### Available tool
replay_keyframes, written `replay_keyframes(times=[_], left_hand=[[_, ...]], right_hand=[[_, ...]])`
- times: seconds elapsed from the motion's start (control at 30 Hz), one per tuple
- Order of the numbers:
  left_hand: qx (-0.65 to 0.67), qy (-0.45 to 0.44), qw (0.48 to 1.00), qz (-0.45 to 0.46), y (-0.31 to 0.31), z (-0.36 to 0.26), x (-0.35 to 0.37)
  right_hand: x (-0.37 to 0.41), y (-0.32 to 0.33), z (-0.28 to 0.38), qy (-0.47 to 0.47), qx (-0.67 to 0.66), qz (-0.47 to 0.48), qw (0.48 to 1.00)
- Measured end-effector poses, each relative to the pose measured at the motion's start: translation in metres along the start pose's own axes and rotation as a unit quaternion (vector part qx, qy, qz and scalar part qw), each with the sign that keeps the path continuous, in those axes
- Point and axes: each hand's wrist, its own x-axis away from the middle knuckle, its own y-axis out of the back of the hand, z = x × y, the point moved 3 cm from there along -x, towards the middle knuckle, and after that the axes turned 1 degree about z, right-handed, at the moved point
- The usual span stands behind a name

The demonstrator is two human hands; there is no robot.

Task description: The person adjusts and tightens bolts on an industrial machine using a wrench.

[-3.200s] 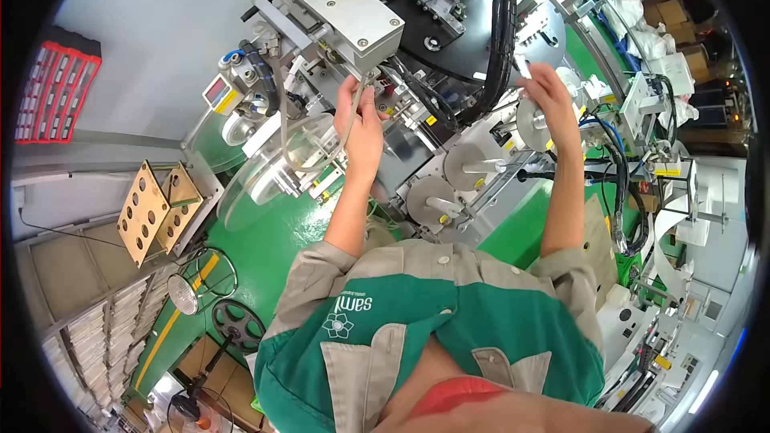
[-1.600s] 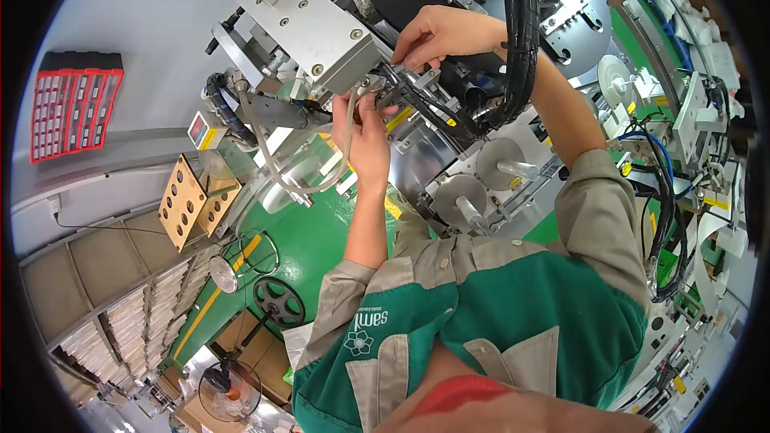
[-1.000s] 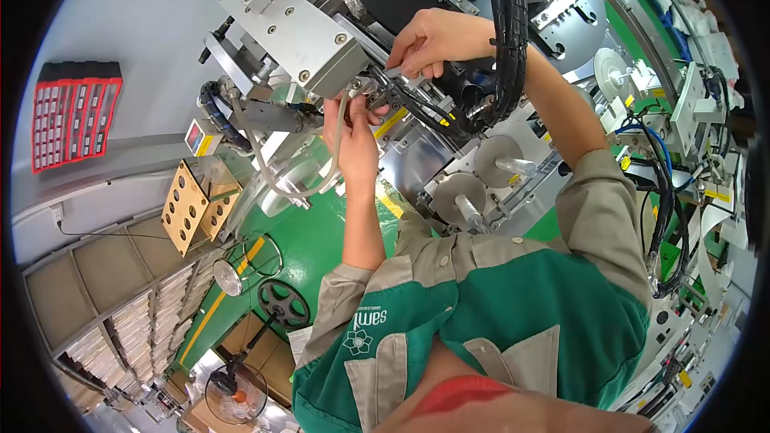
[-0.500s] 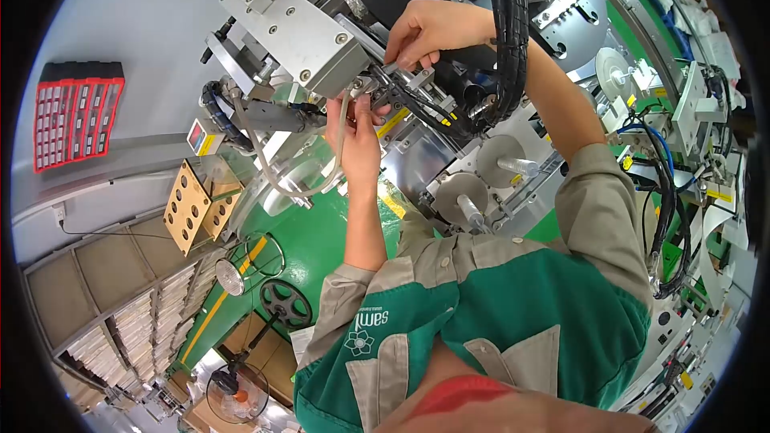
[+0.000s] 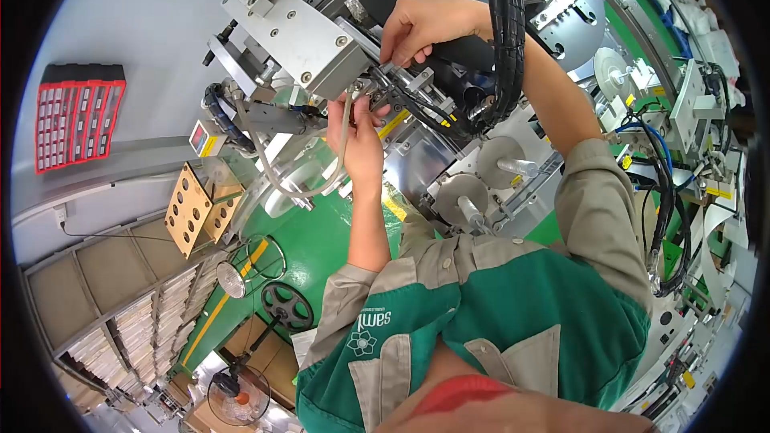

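Observation:
My right hand reaches over the machine with thumb and fingers pinched together at a small metal part beside the grey metal block. What lies between its fingertips is too small to name. My left hand is raised under the block's lower end, fingers curled among small fittings. A clear hose loops in front of this hand and partly hides it, so whatever its fingers grip cannot be made out. Black cables and slim metal rods run just right of both hands.
A thick black cable bundle hangs across my right forearm. Grey discs with clear spindles sit below the mechanism. To the left are a red parts rack, a wooden panel with holes, a stool and a fan.
My right hand has shifted slightly left and down, its fingertips still at the metal part. My left hand stays almost in place, its fingers slightly changed.

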Motion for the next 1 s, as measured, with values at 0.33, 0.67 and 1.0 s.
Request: replay_keyframes(times=[0.33,0.67,1.0], left_hand=[[0.015,-0.01,1.0,-0.014,-0.001,0.002,0.0],[0.034,-0.014,0.999,-0.007,0.0,0.004,0.001],[0.036,-0.011,0.999,-0.012,-0.001,0.0,0.001]], right_hand=[[-0.006,0.004,0.0,0.005,0.007,0.019,1.0],[0.014,0.019,0.018,-0.012,0.029,-0.009,0.999],[-0.006,0.016,0.032,-0.03,0.082,0.049,0.995]])
